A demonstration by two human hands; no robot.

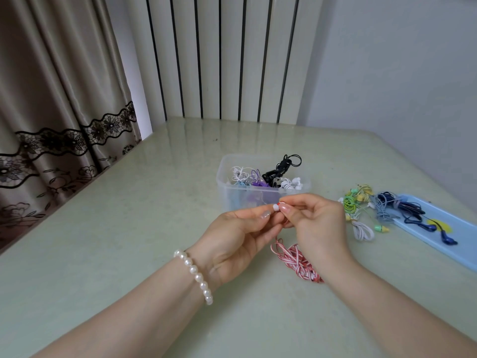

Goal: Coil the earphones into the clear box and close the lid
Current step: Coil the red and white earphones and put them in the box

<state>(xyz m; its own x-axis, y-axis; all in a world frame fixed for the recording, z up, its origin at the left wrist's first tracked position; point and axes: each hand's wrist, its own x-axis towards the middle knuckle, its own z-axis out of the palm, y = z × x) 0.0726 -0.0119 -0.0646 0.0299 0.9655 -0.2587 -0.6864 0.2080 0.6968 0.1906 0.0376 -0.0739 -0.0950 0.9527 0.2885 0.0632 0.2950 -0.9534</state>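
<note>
Fingertips of the left hand and right hand are meeting, both pinching the white end of the red-and-white striped earphones, whose flat cord is trailing down into a loose tangle on the table beneath the right wrist. A pearl bracelet is circling the left wrist. Just behind the hands, the clear box is standing open, holding white, purple and black coiled earphones. To the right, green, yellow and white earphones are lying beside a pale blue lid carrying navy ones. The glossy pale-green tabletop is stretching wide leftward toward the curtain.
</note>
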